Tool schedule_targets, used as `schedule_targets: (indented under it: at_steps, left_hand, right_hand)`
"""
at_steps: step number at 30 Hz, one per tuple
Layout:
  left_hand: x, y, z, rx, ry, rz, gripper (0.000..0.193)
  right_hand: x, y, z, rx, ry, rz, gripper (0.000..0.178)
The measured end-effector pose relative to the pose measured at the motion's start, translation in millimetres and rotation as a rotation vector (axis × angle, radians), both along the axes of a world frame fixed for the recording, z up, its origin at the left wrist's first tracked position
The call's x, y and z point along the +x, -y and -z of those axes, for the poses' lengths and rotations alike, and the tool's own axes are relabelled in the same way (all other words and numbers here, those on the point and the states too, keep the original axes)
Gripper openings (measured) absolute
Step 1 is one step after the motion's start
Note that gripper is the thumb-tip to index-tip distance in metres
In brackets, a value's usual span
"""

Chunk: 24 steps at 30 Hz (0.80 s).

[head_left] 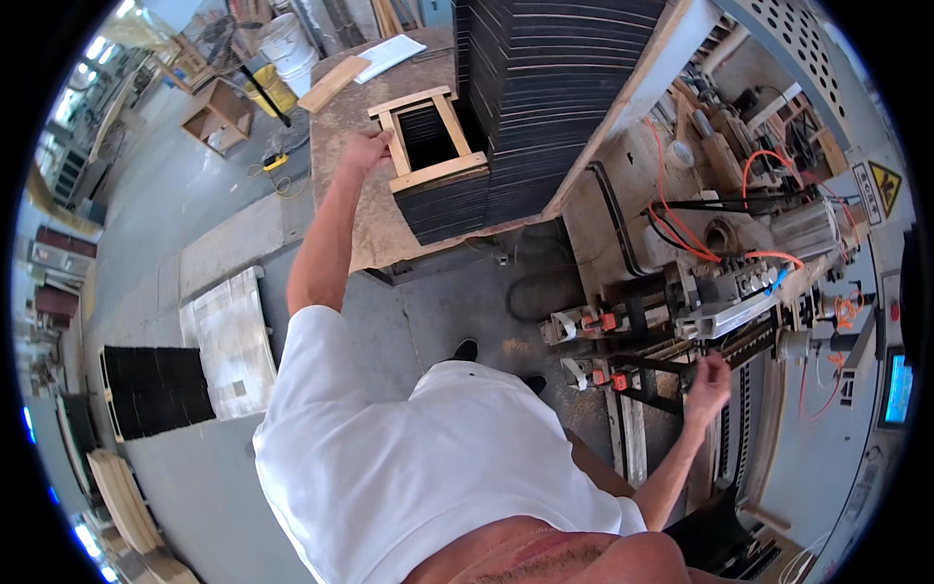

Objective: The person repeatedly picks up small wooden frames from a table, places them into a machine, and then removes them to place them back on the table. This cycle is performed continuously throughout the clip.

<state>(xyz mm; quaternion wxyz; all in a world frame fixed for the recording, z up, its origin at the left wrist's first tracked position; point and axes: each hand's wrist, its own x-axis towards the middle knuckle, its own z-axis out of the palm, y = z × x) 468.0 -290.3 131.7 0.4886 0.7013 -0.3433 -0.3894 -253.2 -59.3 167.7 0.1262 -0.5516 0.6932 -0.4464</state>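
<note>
My left hand (pixel 367 151) reaches out to the far left, its fingers closed on the left rail of a pale wooden frame (pixel 430 177). That frame lies on top of a short stack of black-sided frames (pixel 443 209) on a brown table (pixel 375 226). At the right, my right hand (pixel 709 391) is beside the machine (pixel 725 316), fingers curled near the end of a black bar piece (pixel 650 397). Whatever those fingers hold, if anything, is hidden. Red-and-black clamps (pixel 601 321) sit left of the black piece.
A tall stack of black frames (pixel 559 88) rises next to the short one. On the table lie a wooden board (pixel 333 84) and white papers (pixel 391 56). Orange hoses (pixel 681 238) loop over the machine. Another black stack (pixel 158 391) stands on the left floor beside a pale panel (pixel 233 336).
</note>
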Motion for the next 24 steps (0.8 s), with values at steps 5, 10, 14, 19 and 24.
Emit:
schedule_targets:
  at_steps: [5, 10, 14, 19, 24]
  left_hand:
    - [-6.5, -2.5, -9.0, -0.049, 0.715, 0.049, 0.046]
    - [-88.7, -45.5, -38.3, -0.382, 1.016, 0.329, 0.055]
    - [-127.8, -62.6, -20.0, -0.345, 1.105, 0.426, 0.051]
    - [-133.4, -66.7, -15.8, -0.380, 1.045, 0.397, 0.045]
    - [-137.0, -62.2, -4.5, -0.496, 1.085, 0.366, 0.045]
  right_hand:
    - [45.0, -33.6, 66.4, 0.281, 0.046, -0.074, 0.017]
    - [81.6, -47.1, 103.4, 0.369, 0.080, -0.056, 0.016]
    - [100.6, -55.4, 108.9, 0.356, 0.086, -0.101, 0.016]
    - [92.3, -95.5, 106.6, 0.380, 0.062, -0.026, 0.016]
    - [77.1, -148.0, 81.7, 0.407, 0.008, 0.090, 0.019]
